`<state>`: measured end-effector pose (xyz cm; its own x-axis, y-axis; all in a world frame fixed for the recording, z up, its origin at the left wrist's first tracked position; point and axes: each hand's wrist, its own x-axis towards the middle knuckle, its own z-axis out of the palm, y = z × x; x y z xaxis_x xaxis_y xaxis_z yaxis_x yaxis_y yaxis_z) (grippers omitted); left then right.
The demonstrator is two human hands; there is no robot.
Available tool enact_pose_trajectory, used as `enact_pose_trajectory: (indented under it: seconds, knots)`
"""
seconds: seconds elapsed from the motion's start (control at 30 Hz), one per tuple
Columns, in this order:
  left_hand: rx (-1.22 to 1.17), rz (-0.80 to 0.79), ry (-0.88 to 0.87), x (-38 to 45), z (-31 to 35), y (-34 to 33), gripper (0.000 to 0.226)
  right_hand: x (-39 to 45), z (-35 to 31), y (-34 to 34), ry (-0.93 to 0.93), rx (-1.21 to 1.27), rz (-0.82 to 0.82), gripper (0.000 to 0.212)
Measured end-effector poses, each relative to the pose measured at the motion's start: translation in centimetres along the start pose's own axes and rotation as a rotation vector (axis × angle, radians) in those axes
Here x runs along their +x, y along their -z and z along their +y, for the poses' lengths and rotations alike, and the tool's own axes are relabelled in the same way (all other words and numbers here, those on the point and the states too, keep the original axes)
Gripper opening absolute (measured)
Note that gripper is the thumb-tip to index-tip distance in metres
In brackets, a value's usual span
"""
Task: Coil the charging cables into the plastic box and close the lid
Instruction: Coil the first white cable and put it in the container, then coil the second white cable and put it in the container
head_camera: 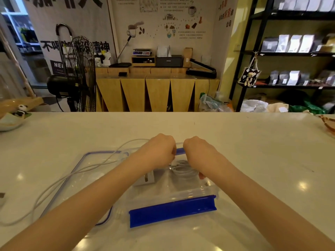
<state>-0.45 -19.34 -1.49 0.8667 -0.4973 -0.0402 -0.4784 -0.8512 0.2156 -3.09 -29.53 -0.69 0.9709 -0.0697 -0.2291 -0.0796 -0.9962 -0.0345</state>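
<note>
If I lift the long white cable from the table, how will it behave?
The white cable will probably be floppy: it lies in loose curves across the table and over the lid. It looks thin, so likely light. Its free end may drag and snag on the box edge.

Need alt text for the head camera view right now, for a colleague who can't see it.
Both hands, left hand and right hand, work over an open clear plastic box with blue latches on a white counter, a coiled white cable inside. A loose white cable trails left across the lid lying beside the box.
</note>
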Motion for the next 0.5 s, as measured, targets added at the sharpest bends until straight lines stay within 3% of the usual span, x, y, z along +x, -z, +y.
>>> enact_pose_trajectory:
  seconds: [0.17,0.33,0.4,0.5]
  knots:
    - [-0.139,0.065,-0.068,-2.3,-1.2,2.3,0.025,-0.7,0.7,1.3,0.033,0.097,-0.016,0.023]
    - [-0.349,0.135,0.008,-5.2,-5.0,5.0,0.019,-1.2,1.4,3.4,0.255,0.354,0.204,0.01]
    - [-0.372,0.099,0.081,-5.8,-7.2,6.0,0.017,-0.6,0.1,3.8,0.404,0.402,0.258,0.012]
    - [-0.281,-0.09,0.182,-6.2,-10.8,6.9,0.018,1.4,-3.1,3.6,0.59,0.398,0.235,0.014]
